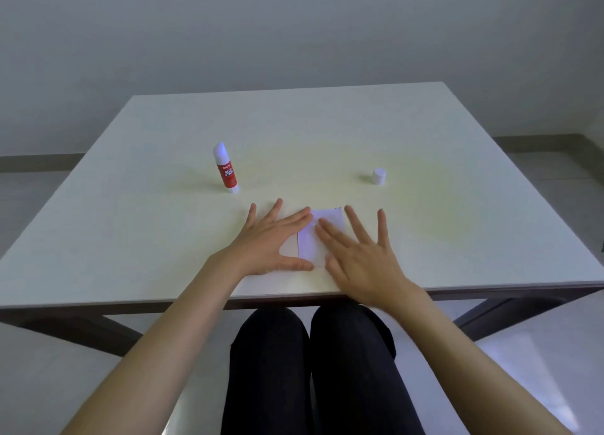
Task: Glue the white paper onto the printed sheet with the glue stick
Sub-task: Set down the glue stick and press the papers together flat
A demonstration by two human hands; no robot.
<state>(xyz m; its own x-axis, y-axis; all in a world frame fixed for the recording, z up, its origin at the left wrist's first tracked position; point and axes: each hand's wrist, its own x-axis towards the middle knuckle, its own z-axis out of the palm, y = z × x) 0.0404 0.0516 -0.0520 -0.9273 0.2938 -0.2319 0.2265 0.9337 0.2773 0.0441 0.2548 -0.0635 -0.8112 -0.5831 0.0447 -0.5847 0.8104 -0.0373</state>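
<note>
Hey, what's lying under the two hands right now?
Paper on the table. The left hand and right hand lie flat on it, fingers spread. Between them shows white paper, faint print at its far edge. What the palms cover stays hidden.

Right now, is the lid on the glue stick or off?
Off. The glue stick stands upright with its white glue tip bare, and the cap sits alone on the table, far to the right.

white table (163, 225) — grey wall (294, 25), pale floor (539, 362)
</note>
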